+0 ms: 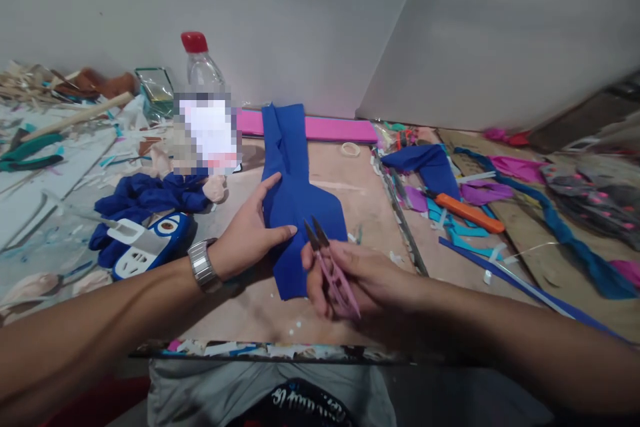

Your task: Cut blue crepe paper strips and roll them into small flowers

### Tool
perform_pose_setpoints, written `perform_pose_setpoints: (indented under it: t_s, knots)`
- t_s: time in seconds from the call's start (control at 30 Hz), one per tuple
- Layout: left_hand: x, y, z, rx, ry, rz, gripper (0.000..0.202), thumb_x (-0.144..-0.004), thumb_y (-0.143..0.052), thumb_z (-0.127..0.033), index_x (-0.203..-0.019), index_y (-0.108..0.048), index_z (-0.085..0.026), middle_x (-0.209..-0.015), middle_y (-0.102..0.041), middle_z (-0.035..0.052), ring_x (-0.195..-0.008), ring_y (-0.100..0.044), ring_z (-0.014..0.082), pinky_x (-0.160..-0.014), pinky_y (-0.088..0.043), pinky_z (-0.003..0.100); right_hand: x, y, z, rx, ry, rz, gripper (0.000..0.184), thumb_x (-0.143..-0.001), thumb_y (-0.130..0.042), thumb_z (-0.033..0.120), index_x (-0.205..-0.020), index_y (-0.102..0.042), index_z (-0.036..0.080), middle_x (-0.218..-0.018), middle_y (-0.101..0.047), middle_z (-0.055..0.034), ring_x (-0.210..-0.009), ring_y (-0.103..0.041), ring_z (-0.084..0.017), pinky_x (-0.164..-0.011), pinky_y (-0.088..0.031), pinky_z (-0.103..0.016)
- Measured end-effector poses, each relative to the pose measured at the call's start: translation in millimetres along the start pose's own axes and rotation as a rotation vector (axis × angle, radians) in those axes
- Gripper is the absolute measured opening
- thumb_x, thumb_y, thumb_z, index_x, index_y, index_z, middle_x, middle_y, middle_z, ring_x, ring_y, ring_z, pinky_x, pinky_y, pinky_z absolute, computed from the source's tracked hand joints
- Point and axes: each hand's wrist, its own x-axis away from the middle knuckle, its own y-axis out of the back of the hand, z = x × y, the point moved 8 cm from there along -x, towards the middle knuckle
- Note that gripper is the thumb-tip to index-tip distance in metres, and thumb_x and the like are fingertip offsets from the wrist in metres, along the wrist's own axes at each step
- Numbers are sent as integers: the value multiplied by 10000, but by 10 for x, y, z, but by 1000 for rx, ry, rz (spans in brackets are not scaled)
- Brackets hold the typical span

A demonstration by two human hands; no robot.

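Near the middle of the frame, we count one left grip [246, 232] spread apart upon one blue cloth [323, 205], and one right grip [367, 272] clamped on one pink snipper [344, 288].

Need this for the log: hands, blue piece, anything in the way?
Left hand spread on blue piece. Right hand gripping pink snips, blades over piece. Piece overlaps pink strip. Orange cutter off right, clear.

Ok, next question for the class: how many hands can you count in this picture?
2. The left hand touches the left edge of the blue fabric; the right hand holds the pink snips. No other hand shows.
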Motion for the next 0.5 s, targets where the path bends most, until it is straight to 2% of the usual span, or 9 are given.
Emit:
perform_pose_setpoints:
  t_s: [0.1, 0.17, 0.27, 0.37, 0.5]
  knots:
    - [1, -5, -55, -40, -6, 2, 932, -743, -776, -130, -1568, -345, -184, -1632, -387, 149, -1484, -417, 315, -1222, -393, 467, 77, -109, -169, -69, -102, 112, 473, -886, -669, 643, -992, -602, 187, -788, -737, -81, -538, -578, -111, -441, -362, -181]
    - [7, -12, -80, -51, -1, 7, 923, -739, -775, -120, -1561, -362, -183, -1634, -391, 134, -1503, -389, 309, -1231, -383, 455, 101, -84, -228, -121, -124, 74, 469, -849, -722, 625, -1001, -624, 192, -819, -714, -61, -559, -610, -119, -406, -371, -176]
    - [22, -23, -109, -42, -6, 25, 897, -758, -767, -128, -1561, -373, -198, -1609, -434, 117, -1481, -425, 308, -1224, -394, 465, 111, 1, -284, -204, -139, -33, 421, -824, -775, 570, -1003, -662, 206, -782, -618, 0, -578, -641, -128, -404, -424, -183]
    - [36, -16, -134, -64, -23, 29, 867, -772, -776, -158, -1551, -397, -204, -1587, -464, 113, -1455, -458, 323, -1205, -420, 477, 105, 0, -304, -212, -151, -29, 359, -849, -765, 530, -970, -680, 203, -766, -563, 18, -554, -641, -124, -382, -404, -177]
    - [49, -12, -173, -88, -42, 32, 869, -759, -784, -145, -1545, -415, -190, -1589, -458, 114, -1466, -441, 328, -1240, -373, 475, 89, 7, -310, -193, -168, -28, 351, -868, -745, 518, -982, -699, 189, -760, -544, 23, -516, -625, -116, -360, -403, -176]
